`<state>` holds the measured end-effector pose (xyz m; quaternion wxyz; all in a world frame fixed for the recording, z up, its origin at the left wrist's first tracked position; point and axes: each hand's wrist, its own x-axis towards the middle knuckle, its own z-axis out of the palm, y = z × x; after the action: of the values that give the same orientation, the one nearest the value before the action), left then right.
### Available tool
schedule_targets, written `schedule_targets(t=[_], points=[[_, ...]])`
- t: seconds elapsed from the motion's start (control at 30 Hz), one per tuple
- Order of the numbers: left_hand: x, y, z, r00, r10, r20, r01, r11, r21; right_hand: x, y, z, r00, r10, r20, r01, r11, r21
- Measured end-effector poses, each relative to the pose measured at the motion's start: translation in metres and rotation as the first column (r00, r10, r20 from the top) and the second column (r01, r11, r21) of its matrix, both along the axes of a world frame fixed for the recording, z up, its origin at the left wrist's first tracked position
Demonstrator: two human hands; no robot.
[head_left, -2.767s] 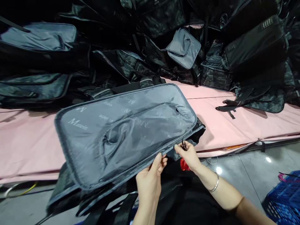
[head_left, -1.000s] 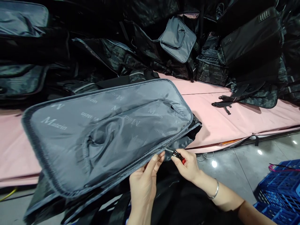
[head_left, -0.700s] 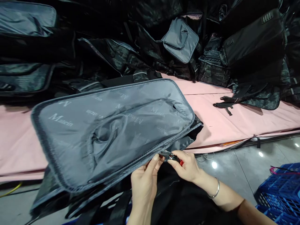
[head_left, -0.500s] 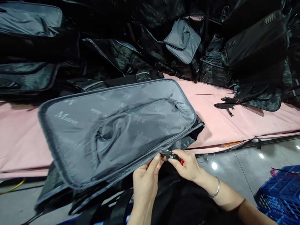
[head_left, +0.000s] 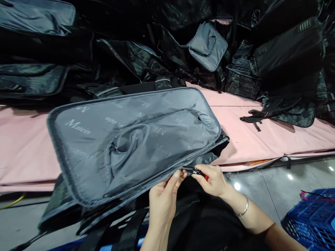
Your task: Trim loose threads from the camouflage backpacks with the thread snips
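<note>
A large grey lining panel of a bag (head_left: 136, 139), printed with a repeated logo, lies tilted across the near edge of a pink table (head_left: 251, 139). My left hand (head_left: 164, 202) pinches the panel's near edge with thumb and fingers. My right hand (head_left: 211, 179) is closed on a small black tool with a red end (head_left: 199, 172), its tip held against the same edge just right of the left fingers. A silver bracelet (head_left: 242, 209) sits on my right wrist.
Heaps of dark bags and bag parts (head_left: 285, 55) crowd the back of the table, with a small grey pouch (head_left: 208, 45) among them. A loose black strap (head_left: 252, 120) lies on the pink surface. A blue plastic crate (head_left: 311, 219) stands on the grey floor at right.
The small tool has swung from pointing upright to lying flat against the panel's edge, close to my left fingers. The panel has shifted slightly as the view moved.
</note>
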<state>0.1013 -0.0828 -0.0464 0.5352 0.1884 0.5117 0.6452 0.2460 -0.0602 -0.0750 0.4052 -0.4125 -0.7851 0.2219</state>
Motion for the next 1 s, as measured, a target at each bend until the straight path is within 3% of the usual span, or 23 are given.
schedule_targets(t=[0.6,1.0], points=[[0.0008,0.0003,0.0009,1.000,-0.015,0.001,0.015,1.000,-0.003,-0.0044,0.0032,-0.0034,0.999,0.033,-0.038,-0.034,0.999,-0.013],[-0.0012,0.0020,-0.0011,1.000,-0.009,-0.008,0.009,1.000,-0.020,-0.0090,0.0031,-0.0038,0.997,-0.016,-0.082,0.011,0.998,-0.059]])
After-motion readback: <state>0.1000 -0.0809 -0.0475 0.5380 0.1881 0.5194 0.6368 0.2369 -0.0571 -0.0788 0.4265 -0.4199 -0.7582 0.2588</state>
